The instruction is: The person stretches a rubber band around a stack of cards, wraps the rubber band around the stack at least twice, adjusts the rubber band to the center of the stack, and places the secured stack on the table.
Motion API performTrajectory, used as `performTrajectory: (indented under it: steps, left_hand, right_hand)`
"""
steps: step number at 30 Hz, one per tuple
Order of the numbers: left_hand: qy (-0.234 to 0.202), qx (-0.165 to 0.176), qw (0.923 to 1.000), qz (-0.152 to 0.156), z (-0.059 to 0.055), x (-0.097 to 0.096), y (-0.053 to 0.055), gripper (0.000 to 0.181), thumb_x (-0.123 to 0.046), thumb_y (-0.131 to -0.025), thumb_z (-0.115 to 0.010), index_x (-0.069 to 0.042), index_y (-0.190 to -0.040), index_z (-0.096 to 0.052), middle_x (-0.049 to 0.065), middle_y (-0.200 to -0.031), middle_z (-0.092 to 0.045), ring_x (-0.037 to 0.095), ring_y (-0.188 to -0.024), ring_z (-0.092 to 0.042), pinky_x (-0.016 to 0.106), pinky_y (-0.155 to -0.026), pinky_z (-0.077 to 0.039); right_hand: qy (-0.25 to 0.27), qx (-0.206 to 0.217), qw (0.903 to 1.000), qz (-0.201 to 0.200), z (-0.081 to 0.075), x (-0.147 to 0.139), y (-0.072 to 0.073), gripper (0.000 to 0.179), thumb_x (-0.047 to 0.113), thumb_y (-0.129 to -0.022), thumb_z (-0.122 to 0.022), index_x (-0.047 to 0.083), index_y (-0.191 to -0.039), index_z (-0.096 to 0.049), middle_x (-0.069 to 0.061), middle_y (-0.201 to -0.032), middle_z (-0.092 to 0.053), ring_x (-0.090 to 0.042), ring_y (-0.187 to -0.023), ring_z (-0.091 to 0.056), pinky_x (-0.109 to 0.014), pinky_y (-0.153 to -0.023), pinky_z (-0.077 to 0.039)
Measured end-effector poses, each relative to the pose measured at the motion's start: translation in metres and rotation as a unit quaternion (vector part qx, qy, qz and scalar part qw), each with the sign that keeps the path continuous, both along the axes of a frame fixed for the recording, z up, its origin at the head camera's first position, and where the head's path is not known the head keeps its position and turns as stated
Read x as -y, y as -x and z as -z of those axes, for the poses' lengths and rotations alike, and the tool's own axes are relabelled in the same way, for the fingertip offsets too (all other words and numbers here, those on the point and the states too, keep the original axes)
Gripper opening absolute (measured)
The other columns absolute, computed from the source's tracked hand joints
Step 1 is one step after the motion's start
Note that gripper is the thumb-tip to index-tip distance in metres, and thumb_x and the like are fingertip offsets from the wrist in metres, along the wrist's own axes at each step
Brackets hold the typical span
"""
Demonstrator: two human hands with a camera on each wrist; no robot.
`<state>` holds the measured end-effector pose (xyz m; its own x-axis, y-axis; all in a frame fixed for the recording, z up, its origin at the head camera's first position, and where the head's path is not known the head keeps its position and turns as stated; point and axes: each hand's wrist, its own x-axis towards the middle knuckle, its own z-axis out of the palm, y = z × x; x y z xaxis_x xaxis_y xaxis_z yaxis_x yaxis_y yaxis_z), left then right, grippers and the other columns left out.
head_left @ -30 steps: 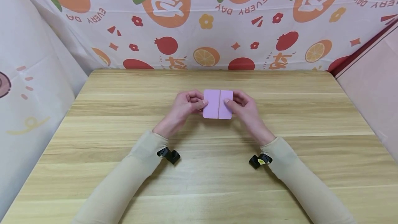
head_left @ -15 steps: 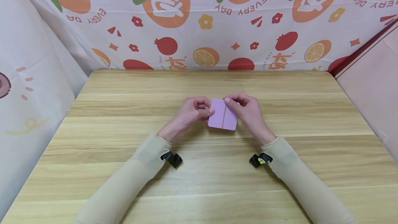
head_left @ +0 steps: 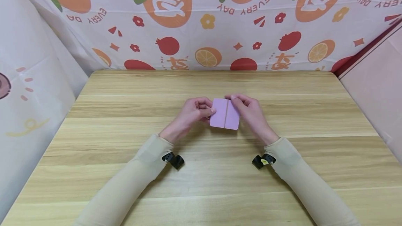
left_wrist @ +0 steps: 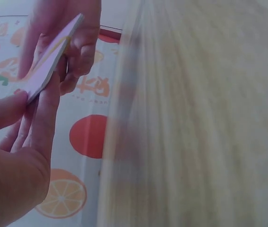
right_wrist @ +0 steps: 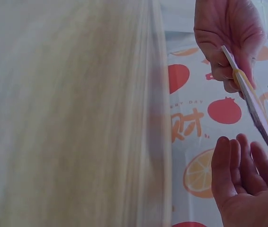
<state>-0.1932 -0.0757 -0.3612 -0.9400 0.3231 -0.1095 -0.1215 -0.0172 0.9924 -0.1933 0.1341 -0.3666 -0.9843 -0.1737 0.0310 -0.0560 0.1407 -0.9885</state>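
Observation:
A thin stack of lilac cards [head_left: 218, 114] with rounded corners is held tilted above the table, and a tan rubber band [head_left: 226, 115] runs across its face. My left hand [head_left: 195, 111] pinches the stack's left edge, thumb on the face and fingers behind, as the left wrist view also shows at the stack's edge [left_wrist: 47, 71]. At the upper right corner is my right hand [head_left: 249, 111], its thumb by the top edge near the band and its fingers partly hidden behind the cards. In the right wrist view several of those fingers [right_wrist: 247, 175] are loosely bent below the stack.
Under both arms lies a wood-grain table [head_left: 201, 184]. A fruit-print cloth [head_left: 188, 41] hangs along its back edge, and pale sheets stand at the left [head_left: 37, 79] and right [head_left: 373, 90]. Each wrist carries a small black camera.
Since a second ago the card stack has come nearer me, shifted slightly right and tilted. The right thumb has moved from the stack's face up to its top edge near the band.

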Motion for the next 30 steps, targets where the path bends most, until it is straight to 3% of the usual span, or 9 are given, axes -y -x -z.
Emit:
performTrajectory:
  steps: [3, 7, 11, 13, 18, 20, 23, 28, 30]
  left_hand:
    - [-0.007, 0.006, 0.9997, -0.024, 0.000, 0.001, 0.003, 0.005, 0.004, -0.089, -0.065, 0.005, -0.093, -0.062, 0.005, -0.076, -0.067, 0.014, -0.069, -0.063, 0.032, -0.065, -0.056]
    - [-0.015, 0.009, 0.9988, -0.046, 0.000, 0.005, 0.006, 0.006, 0.004, -0.089, -0.065, 0.005, -0.094, -0.062, 0.004, -0.076, -0.067, 0.013, -0.068, -0.064, 0.031, -0.065, -0.056]
    - [-0.026, 0.018, 0.9978, -0.059, -0.001, 0.008, 0.008, 0.008, 0.006, -0.089, -0.064, 0.007, -0.096, -0.061, 0.004, -0.076, -0.067, 0.013, -0.067, -0.064, 0.028, -0.064, -0.057]
    - [-0.031, 0.028, 0.9969, -0.066, -0.002, 0.010, 0.010, 0.008, 0.006, -0.088, -0.064, 0.006, -0.096, -0.061, 0.003, -0.075, -0.067, 0.013, -0.067, -0.064, 0.028, -0.064, -0.056]
    - [-0.031, 0.045, 0.9957, -0.075, -0.003, 0.014, 0.012, 0.008, 0.004, -0.089, -0.065, 0.002, -0.096, -0.060, 0.003, -0.077, -0.067, 0.013, -0.067, -0.064, 0.029, -0.065, -0.056]
    - [-0.028, 0.047, 0.9958, -0.073, -0.004, 0.015, 0.012, 0.008, 0.003, -0.090, -0.065, 0.002, -0.097, -0.060, 0.003, -0.077, -0.067, 0.013, -0.067, -0.064, 0.029, -0.066, -0.057]
    - [-0.024, 0.049, 0.9962, -0.067, -0.004, 0.015, 0.012, 0.009, 0.002, -0.090, -0.065, 0.002, -0.097, -0.060, 0.004, -0.078, -0.067, 0.013, -0.068, -0.064, 0.030, -0.068, -0.057]
    - [-0.015, 0.047, 0.9970, -0.059, -0.005, 0.016, 0.013, 0.010, 0.001, -0.090, -0.066, 0.002, -0.098, -0.060, 0.004, -0.080, -0.068, 0.013, -0.069, -0.065, 0.031, -0.069, -0.057]
    - [0.008, 0.028, 0.9982, -0.052, -0.005, 0.018, 0.013, 0.016, -0.001, -0.090, -0.068, 0.003, -0.104, -0.062, 0.008, -0.086, -0.069, 0.016, -0.074, -0.066, 0.035, -0.072, -0.058]
  right_hand:
    - [0.018, 0.000, 0.9998, -0.010, -0.001, -0.001, 0.000, 0.040, 0.033, -0.104, -0.049, 0.004, -0.130, -0.061, -0.009, -0.130, -0.059, -0.019, -0.108, -0.057, -0.034, -0.086, -0.053]
    - [0.020, -0.028, 0.9993, -0.016, -0.001, -0.003, 0.002, 0.038, 0.027, -0.104, -0.051, 0.002, -0.132, -0.058, -0.014, -0.134, -0.056, -0.021, -0.111, -0.056, -0.038, -0.087, -0.054]
    - [-0.058, -0.079, 0.9944, -0.037, -0.004, -0.006, 0.003, 0.040, 0.022, -0.099, -0.060, 0.009, -0.137, -0.055, -0.005, -0.132, -0.056, -0.019, -0.114, -0.053, -0.038, -0.090, -0.053]
    - [-0.130, -0.117, 0.9828, -0.060, -0.006, -0.008, 0.004, 0.051, 0.022, -0.094, -0.068, 0.015, -0.141, -0.050, 0.001, -0.134, -0.053, -0.017, -0.118, -0.050, -0.041, -0.092, -0.051]
    - [-0.295, -0.219, 0.9222, -0.121, -0.009, -0.012, 0.006, 0.081, 0.028, -0.080, -0.084, 0.016, -0.147, -0.040, 0.003, -0.150, -0.037, -0.017, -0.135, -0.035, -0.044, -0.106, -0.041]
    - [-0.323, -0.239, 0.9060, -0.133, -0.008, -0.014, 0.007, 0.084, 0.028, -0.078, -0.086, 0.014, -0.147, -0.040, 0.002, -0.153, -0.033, -0.017, -0.139, -0.031, -0.043, -0.110, -0.035]
    - [-0.331, -0.247, 0.8999, -0.141, -0.008, -0.015, 0.008, 0.084, 0.025, -0.076, -0.087, 0.014, -0.146, -0.041, 0.003, -0.154, -0.032, -0.017, -0.140, -0.030, -0.041, -0.112, -0.033]
    - [-0.321, -0.254, 0.9017, -0.139, -0.010, -0.016, 0.008, 0.080, 0.022, -0.074, -0.088, 0.013, -0.142, -0.045, 0.003, -0.150, -0.038, -0.016, -0.134, -0.036, -0.038, -0.110, -0.036]
    - [-0.321, -0.255, 0.9018, -0.137, -0.010, -0.016, 0.008, 0.079, 0.023, -0.074, -0.089, 0.013, -0.140, -0.047, 0.004, -0.147, -0.040, -0.015, -0.132, -0.039, -0.037, -0.109, -0.037]
